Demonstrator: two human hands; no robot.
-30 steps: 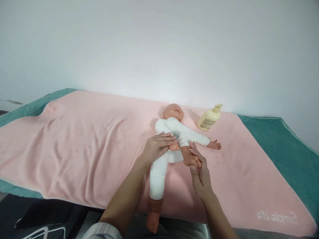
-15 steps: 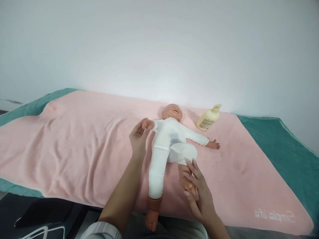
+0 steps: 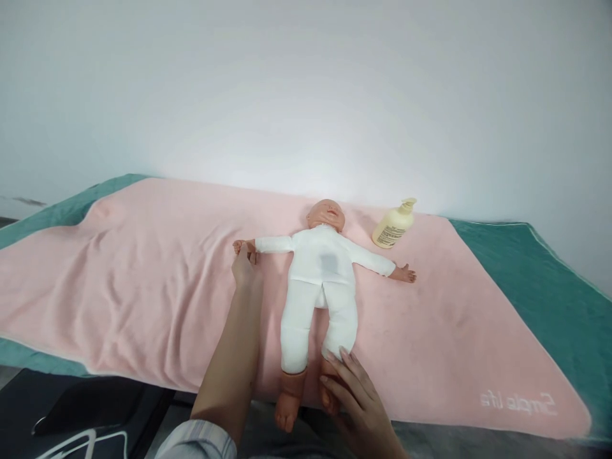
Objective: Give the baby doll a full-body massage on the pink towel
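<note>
A baby doll point(image 3: 321, 258) with a white cloth body lies on its back on a pink blanket point(image 3: 157, 287), arms spread and both legs stretched toward me. My left hand point(image 3: 245, 262) pinches the doll's hand at the left, its arm held straight out sideways. Around the lower leg and foot on the right rests my right hand point(image 3: 356, 392), its fingers wrapped over the ankle. The doll's other foot point(image 3: 288, 401) hangs over the blanket's near edge, untouched.
A pale yellow pump bottle point(image 3: 393, 224) leans beside the doll's head on the right. Green cloth point(image 3: 540, 268) shows beneath the blanket. At the lower left are a black surface point(image 3: 81, 405) and white looped cable-like pieces point(image 3: 90, 440). A wall point(image 3: 306, 95) stands behind.
My left hand has moved left, straightening the doll's arm outward. My right hand has moved down and left, and the bent leg now lies extended beside the other.
</note>
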